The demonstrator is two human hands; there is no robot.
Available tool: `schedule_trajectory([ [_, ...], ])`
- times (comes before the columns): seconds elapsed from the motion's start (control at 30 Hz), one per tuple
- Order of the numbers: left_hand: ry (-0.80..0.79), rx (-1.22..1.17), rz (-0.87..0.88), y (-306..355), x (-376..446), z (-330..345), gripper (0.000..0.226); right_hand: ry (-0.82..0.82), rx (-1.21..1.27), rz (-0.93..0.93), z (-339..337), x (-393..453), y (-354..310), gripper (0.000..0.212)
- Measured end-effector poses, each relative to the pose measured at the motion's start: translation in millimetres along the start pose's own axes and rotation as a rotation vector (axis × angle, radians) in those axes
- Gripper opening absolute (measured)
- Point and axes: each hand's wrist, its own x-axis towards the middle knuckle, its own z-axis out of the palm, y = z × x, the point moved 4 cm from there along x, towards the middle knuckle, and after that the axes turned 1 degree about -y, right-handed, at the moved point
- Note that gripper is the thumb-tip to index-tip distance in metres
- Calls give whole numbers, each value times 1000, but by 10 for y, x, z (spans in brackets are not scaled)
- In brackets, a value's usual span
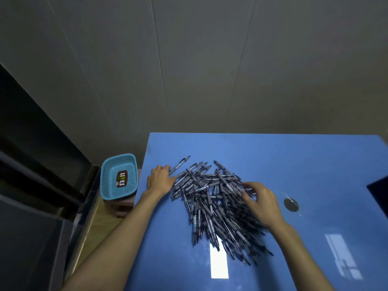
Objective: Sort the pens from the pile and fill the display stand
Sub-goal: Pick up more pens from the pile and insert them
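A big pile of dark grey pens (212,204) lies in the middle of the blue table (294,160). My left hand (160,180) lies flat on the table at the pile's left edge, its fingertips touching one stray pen (180,164) that points up and to the right. My right hand (261,201) rests on the pile's right side with fingers spread and curled over the pens; whether it grips any is unclear. No display stand is in view.
A light blue plastic basket (109,181) with a label stands on a low stool just left of the table. A round dark cable hole (291,204) sits to the right of my right hand. A dark object (379,192) cuts in at the right edge.
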Motion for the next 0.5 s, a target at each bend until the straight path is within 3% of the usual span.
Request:
schedule_trajectory([
  [0.33,-33,7,208,112,302,33,32,39,24,117,49,-180,169,21],
  [0.5,-47,96,205,26,325,-8,23,41,-5,128,72,-203,182,20],
])
